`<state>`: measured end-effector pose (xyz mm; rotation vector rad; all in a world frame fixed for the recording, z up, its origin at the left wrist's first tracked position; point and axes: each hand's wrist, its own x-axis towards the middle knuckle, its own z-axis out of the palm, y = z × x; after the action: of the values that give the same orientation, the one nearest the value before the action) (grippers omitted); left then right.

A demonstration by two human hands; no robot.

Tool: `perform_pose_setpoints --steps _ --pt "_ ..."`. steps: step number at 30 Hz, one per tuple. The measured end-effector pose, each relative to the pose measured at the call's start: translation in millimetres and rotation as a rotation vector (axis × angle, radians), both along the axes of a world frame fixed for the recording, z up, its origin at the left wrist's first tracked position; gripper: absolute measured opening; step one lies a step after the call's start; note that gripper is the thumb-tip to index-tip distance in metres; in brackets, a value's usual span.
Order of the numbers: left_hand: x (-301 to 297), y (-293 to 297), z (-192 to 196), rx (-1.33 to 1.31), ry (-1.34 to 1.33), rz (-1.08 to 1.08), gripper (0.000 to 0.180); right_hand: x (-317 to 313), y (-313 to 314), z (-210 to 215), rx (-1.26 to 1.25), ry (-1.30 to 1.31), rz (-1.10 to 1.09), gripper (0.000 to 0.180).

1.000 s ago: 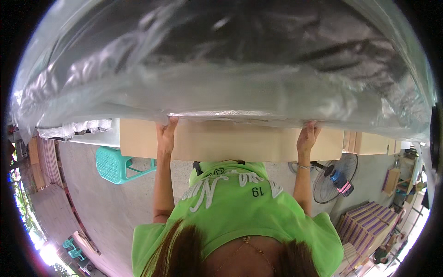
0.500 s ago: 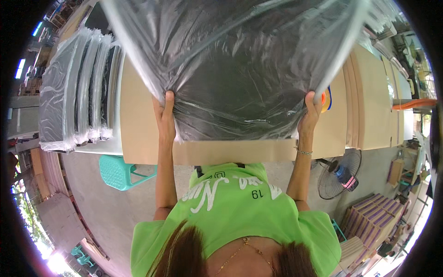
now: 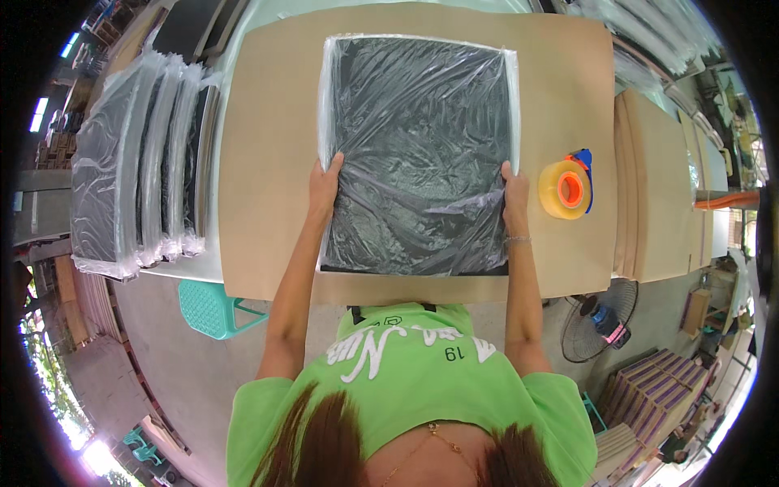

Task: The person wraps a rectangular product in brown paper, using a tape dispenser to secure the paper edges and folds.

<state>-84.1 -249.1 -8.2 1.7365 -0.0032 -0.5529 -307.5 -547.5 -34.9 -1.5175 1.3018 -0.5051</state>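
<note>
Lowered from mid-air, the bagged panel [image 3: 418,154] lies on cardboard [image 3: 268,122], left hand [image 3: 324,188] and right hand [image 3: 515,196] gripping its sides, tape roll [image 3: 553,191] untouched.

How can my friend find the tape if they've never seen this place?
Look for the big brown cardboard sheet. On it, right of the dark plastic-wrapped panel, lies the tape roll. It's round and yellowish with an orange core and a blue holder, unlike the flat dark panel beside it.
</note>
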Motion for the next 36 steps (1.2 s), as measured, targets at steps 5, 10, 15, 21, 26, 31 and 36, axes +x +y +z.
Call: perform_pose_setpoints --steps 5,10,15,21,26,31,36 --pt "20.3 -16.2 -20.2 0.031 -0.084 -0.004 0.055 23.4 -25.3 10.7 -0.047 -0.019 0.049 0.044" --pt "35.5 -34.5 -29.5 0.043 -0.124 -0.004 0.055 36.6 -45.3 15.3 -0.057 -0.008 0.072 0.043" --pt "26.1 -46.9 -8.6 -0.006 -0.107 -0.012 0.055 31.9 -54.5 17.0 0.021 -0.044 0.054 0.044" --pt "25.7 -33.0 -14.7 0.006 -0.121 0.010 0.057 32.3 -45.7 10.8 -0.018 -0.076 0.115 0.046" --pt "16.0 -32.7 -8.1 0.022 -0.197 0.017 0.061 22.9 -43.3 2.4 -0.127 -0.145 0.121 0.045" --pt "24.2 -30.3 -24.0 0.005 -0.178 0.019 0.065 26.1 -40.4 13.0 -0.093 -0.094 0.127 0.044" --pt "24.2 -31.2 -25.7 -0.013 -0.104 -0.019 0.071 24.8 -40.7 15.1 -0.038 -0.136 0.116 0.042"
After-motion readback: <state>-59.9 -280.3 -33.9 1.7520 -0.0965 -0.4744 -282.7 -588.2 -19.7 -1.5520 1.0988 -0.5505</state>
